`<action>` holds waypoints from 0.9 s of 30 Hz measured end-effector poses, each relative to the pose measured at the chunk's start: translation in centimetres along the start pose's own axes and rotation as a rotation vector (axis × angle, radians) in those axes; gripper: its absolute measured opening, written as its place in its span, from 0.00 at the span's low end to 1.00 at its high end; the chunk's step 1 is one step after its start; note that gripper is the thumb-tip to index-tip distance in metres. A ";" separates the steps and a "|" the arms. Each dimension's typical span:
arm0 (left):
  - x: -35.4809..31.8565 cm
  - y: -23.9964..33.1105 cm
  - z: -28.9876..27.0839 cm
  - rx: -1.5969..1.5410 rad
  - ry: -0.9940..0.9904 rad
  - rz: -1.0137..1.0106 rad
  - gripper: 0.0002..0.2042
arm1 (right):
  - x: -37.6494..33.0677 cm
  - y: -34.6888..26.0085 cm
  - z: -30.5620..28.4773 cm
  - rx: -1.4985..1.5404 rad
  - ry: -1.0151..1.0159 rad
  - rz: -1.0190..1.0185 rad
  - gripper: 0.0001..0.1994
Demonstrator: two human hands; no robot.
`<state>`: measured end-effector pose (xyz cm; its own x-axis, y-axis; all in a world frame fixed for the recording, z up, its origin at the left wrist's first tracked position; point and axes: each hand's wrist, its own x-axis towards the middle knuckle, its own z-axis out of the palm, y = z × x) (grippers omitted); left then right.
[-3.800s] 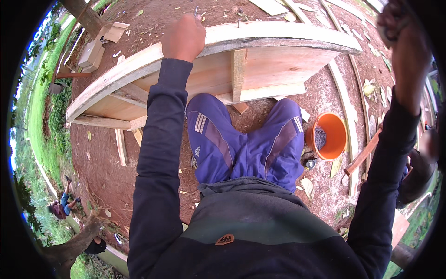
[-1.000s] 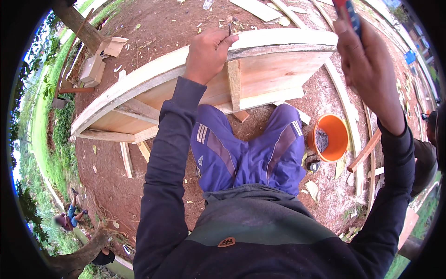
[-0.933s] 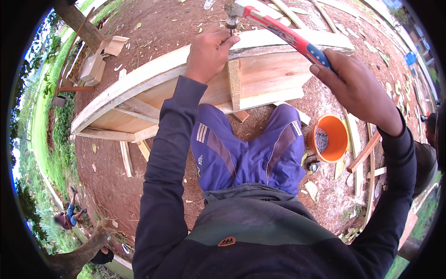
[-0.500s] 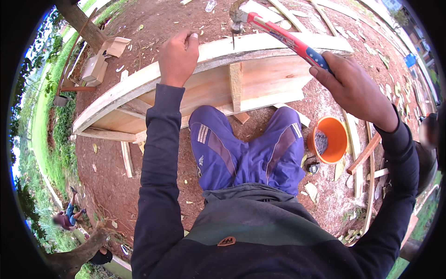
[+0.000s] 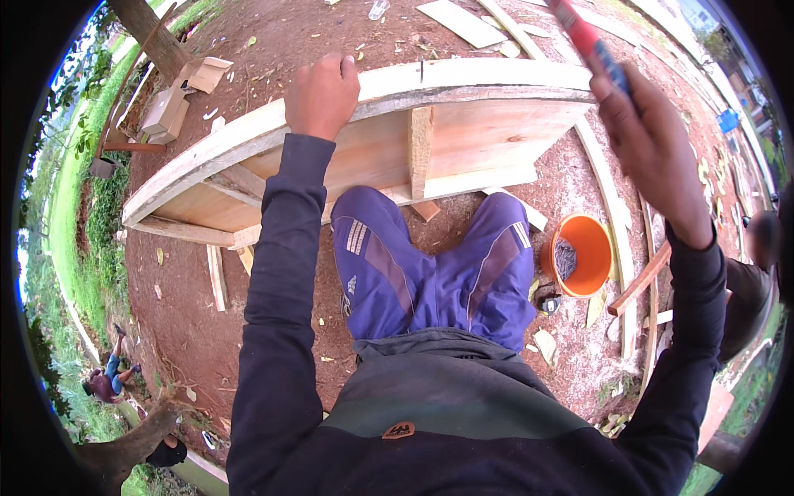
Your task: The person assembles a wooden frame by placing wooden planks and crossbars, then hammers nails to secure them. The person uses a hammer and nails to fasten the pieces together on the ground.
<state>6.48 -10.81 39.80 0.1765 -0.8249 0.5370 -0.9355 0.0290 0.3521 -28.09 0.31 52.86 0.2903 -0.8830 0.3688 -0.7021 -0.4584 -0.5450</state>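
Note:
A hammer with a red and blue handle is raised at the upper right in my right hand, its fingers wrapped round the grip. The hammer head is out of the picture. My left hand is closed in a fist at the top beam of a wooden frame; what its fingers hold, if anything, is hidden. A nail stands upright in that beam, right of my left hand. Thin board panelling and a cross brace show on the frame's near side.
An orange bucket with nails inside stands right of my knees, a tape measure beside it. Wood strips lie along the right. Cardboard boxes sit by a tree at the left. Another person is close at the right edge.
My right hand has swung the hammer up and to the right, away from the nail, and its head has left the picture. My left hand has stayed nearly in place.

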 end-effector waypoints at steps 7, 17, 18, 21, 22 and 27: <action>0.2 0.6 0.1 -0.033 -0.019 0.005 0.16 | -1.3 2.4 3.9 -0.054 0.101 -0.101 0.16; 0.6 0.5 0.1 -0.044 -0.030 0.009 0.16 | 2.0 4.0 -1.3 0.385 0.072 -0.194 0.14; 0.6 0.7 0.1 -0.042 -0.036 0.017 0.16 | 0.0 3.7 1.6 0.076 0.049 -0.122 0.15; 0.7 0.6 -0.1 -0.013 -0.046 0.017 0.16 | -2.1 3.3 4.9 -0.293 -0.269 -0.071 0.17; 0.7 0.2 0.0 -0.002 -0.053 0.016 0.17 | -2.2 2.3 4.0 -0.270 -0.191 -0.110 0.16; 0.8 -1.0 0.3 -0.020 -0.040 0.000 0.18 | 2.6 1.3 -0.8 0.410 0.147 -0.353 0.13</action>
<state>7.48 -11.71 39.63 0.1639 -0.8471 0.5056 -0.9292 0.0395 0.3674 -28.76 -2.49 53.65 0.3478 -0.6591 0.6668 -0.2595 -0.7511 -0.6070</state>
